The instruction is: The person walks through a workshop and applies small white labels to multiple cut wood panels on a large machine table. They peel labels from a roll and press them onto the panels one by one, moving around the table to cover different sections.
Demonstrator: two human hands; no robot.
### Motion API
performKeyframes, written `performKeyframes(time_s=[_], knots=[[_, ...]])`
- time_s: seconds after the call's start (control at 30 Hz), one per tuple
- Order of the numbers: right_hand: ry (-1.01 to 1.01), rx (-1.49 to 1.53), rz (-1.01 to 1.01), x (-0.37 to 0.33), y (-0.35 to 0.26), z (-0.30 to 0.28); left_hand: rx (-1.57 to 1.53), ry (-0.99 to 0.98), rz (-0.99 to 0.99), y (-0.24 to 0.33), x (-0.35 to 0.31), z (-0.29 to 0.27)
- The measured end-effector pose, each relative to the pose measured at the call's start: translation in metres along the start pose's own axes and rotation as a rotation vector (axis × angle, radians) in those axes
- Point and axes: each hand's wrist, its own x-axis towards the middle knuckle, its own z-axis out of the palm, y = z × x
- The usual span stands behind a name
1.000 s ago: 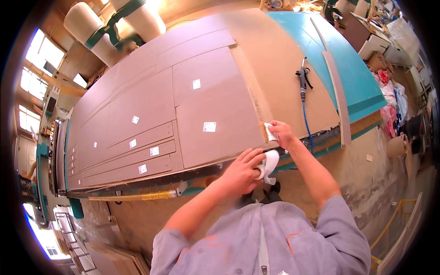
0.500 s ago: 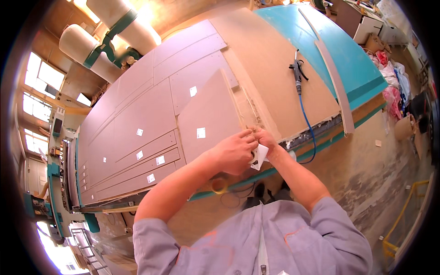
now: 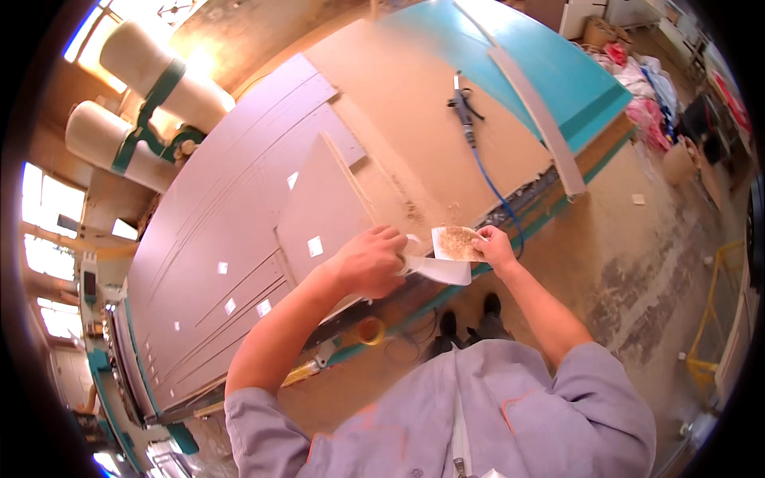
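My left hand [image 3: 368, 261] is closed around a roll of white paper labels or tape, partly hidden by the fingers. A loose white strip [image 3: 443, 271] hangs from it to the right, beyond the table edge. Between thumb and fingers of my right hand [image 3: 496, 247] is a small white label [image 3: 438, 245], with brown sawdust-like specks over its face. Left of and beyond my left hand lies a loose mauve panel [image 3: 319, 203] with a white label on it, on top of other panels.
Cut mauve panels [image 3: 215, 199] with white labels cover the left of the table. A brown board [image 3: 414, 103] carries sawdust, an air blow gun [image 3: 464, 111] and its blue hose [image 3: 496, 190]. A narrow strip [image 3: 542, 119] crosses the teal surface [image 3: 574, 103]. Bags [image 3: 641, 95] lie far right.
My hands have moved apart, the right one going right with the label. The white strip now stretches out from the roll, and the label's speckled face shows. The view has shifted.
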Motion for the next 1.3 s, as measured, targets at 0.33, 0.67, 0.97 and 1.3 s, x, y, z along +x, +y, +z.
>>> performKeyframes(time_s=[0.33, 0.67, 0.97, 1.3], knots=[[0.67, 0.056, -0.165, -0.103, 0.035, -0.212, -0.072, -0.001, -0.13, -0.004, 0.09, 0.061], [1.279, -0.464, 0.271, -0.272, 0.159, -0.441, -1.461, -0.067, -0.158, 0.126, 0.315, 0.114], [1.085, -0.453, -0.158, -0.191, 0.064, -0.586, -1.419, -0.203, 0.176, 0.216, 0.554, 0.084], [0.838, -0.499, 0.081, -0.023, -0.048, -0.757, -0.7, -0.212, -0.01, 0.214, 0.808, 0.129]])
